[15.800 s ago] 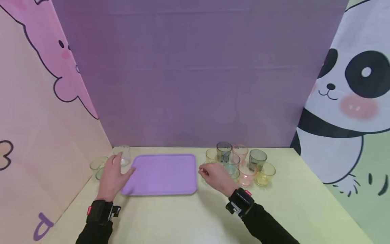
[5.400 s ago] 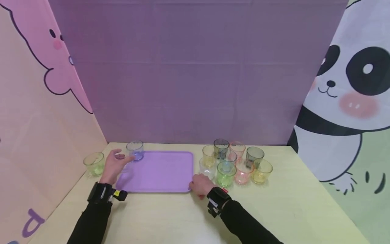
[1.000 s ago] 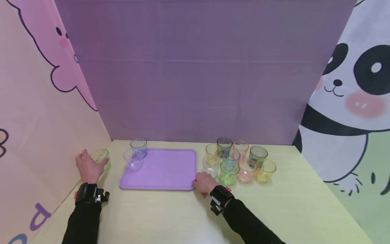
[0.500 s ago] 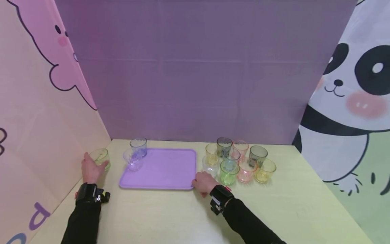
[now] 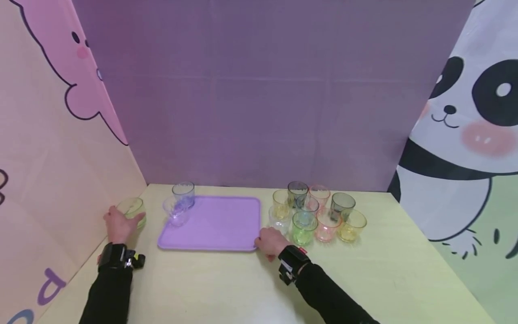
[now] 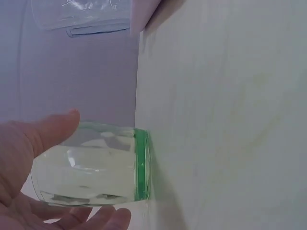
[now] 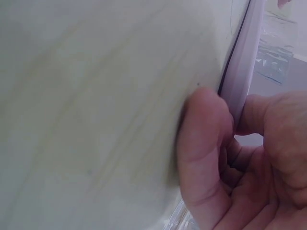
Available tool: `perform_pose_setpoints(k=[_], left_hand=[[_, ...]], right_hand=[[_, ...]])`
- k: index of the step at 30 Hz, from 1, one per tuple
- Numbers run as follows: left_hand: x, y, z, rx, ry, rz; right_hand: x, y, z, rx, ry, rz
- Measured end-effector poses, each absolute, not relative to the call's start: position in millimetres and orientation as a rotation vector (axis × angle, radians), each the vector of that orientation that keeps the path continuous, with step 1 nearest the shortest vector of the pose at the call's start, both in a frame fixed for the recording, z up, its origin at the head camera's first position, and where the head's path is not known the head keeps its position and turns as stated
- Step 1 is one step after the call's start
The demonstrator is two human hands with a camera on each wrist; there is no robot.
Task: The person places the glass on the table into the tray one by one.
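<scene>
At the far left, a green-tinted glass (image 5: 137,209) stands close to the side wall. My left hand (image 5: 119,226) reaches around it. In the left wrist view the thumb (image 6: 55,129) lies along one side of the glass (image 6: 96,163), overlapping its mouth end. The other fingers (image 6: 103,220) lie along the opposite side, with a visible gap. My right hand (image 5: 272,242) pinches the right rim of the purple tray (image 5: 222,225). In the right wrist view the thumb (image 7: 253,115) rests on the rim and the curled index finger (image 7: 204,139) lies outside it.
A clear glass (image 5: 176,213) and a blue-tinted glass (image 5: 184,195) stand at the tray's left end. Right of the tray is a close cluster of several tinted glasses, among them a green glass (image 5: 303,229) and a yellow glass (image 5: 352,227). Walls border the table's left and back.
Over the longer span, the blue-tinted and clear glasses have come onto the tray's left end and the left hand has moved to the green glass. Lately its fingers drew in, then spread slightly.
</scene>
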State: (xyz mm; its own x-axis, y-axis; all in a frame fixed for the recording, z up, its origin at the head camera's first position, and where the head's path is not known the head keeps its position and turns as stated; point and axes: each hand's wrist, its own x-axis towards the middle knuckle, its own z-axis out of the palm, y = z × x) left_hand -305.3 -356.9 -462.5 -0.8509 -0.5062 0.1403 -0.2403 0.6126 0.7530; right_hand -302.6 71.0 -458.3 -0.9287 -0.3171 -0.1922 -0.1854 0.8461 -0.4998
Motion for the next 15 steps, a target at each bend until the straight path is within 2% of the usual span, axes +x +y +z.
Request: perform_pose_setpoints(k=[15], left_hand=[[-297.6, -355.2, -453.7, 0.658, -2.463, -1.287]], right_hand=[[-302.7, 70.7, -459.1, -0.399, 2.765, -0.694]])
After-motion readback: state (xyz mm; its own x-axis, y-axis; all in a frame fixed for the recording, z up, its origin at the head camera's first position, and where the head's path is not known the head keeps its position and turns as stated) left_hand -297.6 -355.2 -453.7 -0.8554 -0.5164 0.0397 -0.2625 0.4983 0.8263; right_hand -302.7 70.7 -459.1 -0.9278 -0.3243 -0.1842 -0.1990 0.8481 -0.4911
